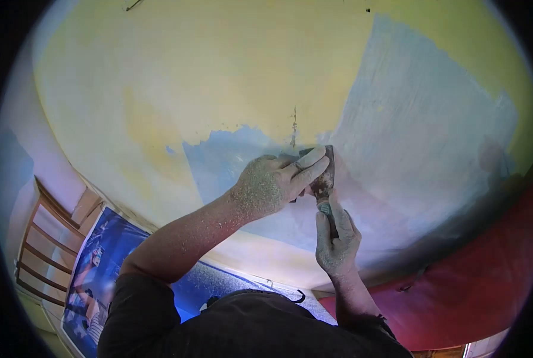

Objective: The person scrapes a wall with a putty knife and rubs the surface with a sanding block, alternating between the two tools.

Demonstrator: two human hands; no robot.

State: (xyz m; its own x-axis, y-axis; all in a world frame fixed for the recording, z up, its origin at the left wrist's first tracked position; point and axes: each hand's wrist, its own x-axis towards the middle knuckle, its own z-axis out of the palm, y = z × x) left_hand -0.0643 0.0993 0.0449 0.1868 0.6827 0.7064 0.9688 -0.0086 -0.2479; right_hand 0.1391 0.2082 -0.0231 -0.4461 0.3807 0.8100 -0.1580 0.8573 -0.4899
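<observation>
My right hand [339,241] is wrapped round the handle of a scraper [324,179], with the thumb and a finger reaching up toward its worn metal blade. Dusty and pale with flakes, my left hand [272,182] lies across that blade from the left, its fingers pressed on the metal. The blade's edge meets the wall [266,65] just below a short dark crack [294,128]. Around the blade, yellow paint gives way to bare bluish-grey patches, one left [219,158] and a larger one right [421,113]. Part of the blade is hidden under my left fingers.
At the lower left stands a wooden slatted chair back [49,256] beside a blue picture sheet [108,238]. A red covered surface [457,286] fills the lower right. Overhead, a small wire [133,5] sticks out of the wall.
</observation>
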